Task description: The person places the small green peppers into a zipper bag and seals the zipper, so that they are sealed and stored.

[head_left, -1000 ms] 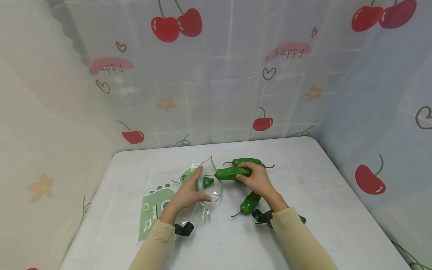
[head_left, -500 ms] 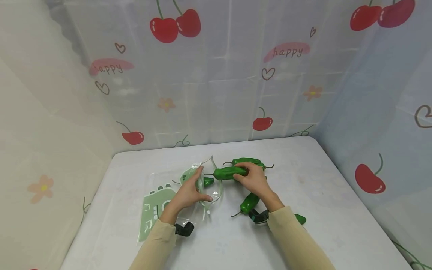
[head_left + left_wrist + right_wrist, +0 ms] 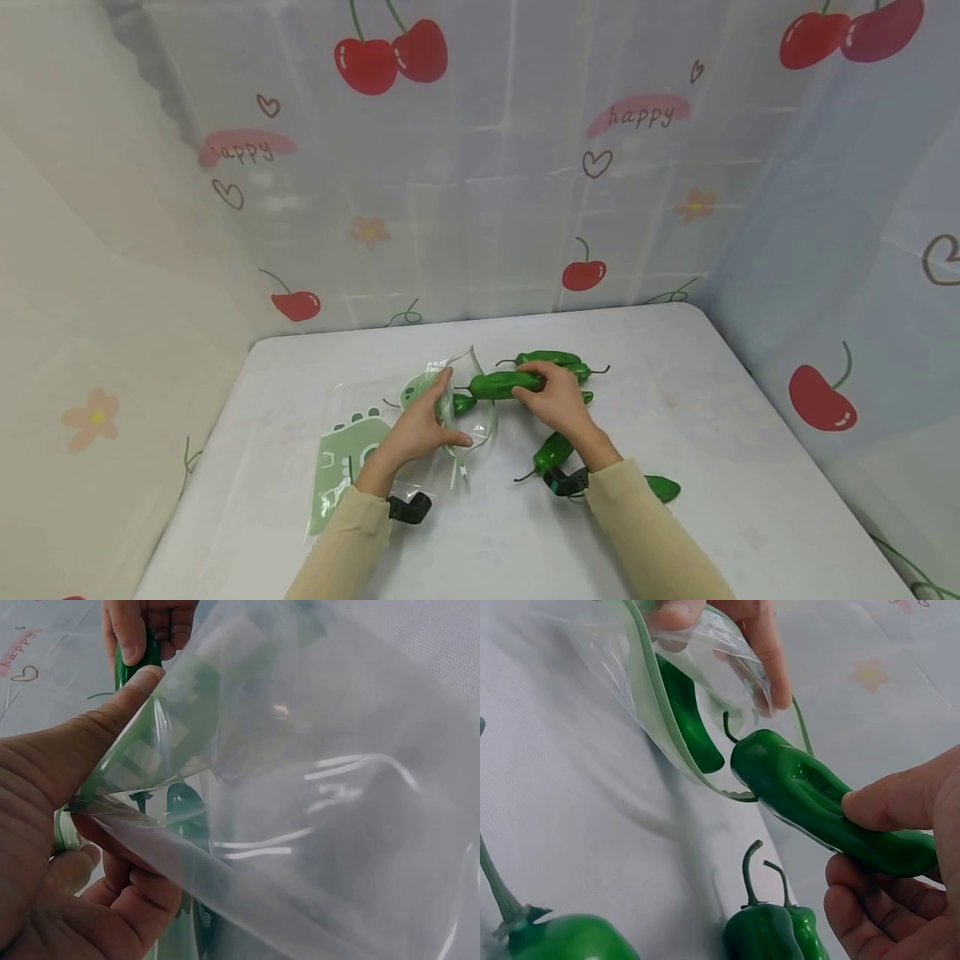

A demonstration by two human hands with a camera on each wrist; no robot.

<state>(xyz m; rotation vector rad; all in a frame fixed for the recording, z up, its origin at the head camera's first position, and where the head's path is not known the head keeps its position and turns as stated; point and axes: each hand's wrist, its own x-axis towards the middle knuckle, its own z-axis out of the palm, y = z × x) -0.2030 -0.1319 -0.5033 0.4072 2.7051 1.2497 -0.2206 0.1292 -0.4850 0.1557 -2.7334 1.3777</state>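
Observation:
My left hand point(image 3: 412, 433) grips the mouth of a clear zip bag point(image 3: 481, 427) with a green edge, thumb and fingers spread apart. One green pepper point(image 3: 686, 712) lies inside that bag. In my right hand point(image 3: 558, 404) another green pepper point(image 3: 795, 791) is pinched between thumb and fingers. Its stem points left, into the bag's opening, as the right wrist view shows. Clear plastic point(image 3: 360, 802) fills much of the left wrist view and hides part of the left fingers.
Behind the right hand lie two green peppers point(image 3: 551, 357), with a pepper tip point(image 3: 587, 397) beside it. A pepper point(image 3: 553, 452) and another point(image 3: 663, 488) lie nearer, partly behind the right arm. Green dinosaur-printed plastic point(image 3: 330, 475) lies flat at left on the white table point(image 3: 750, 467).
My right hand has moved left a little with its pepper, bringing the stem end to the bag's mouth. The left hand and the bag have hardly moved.

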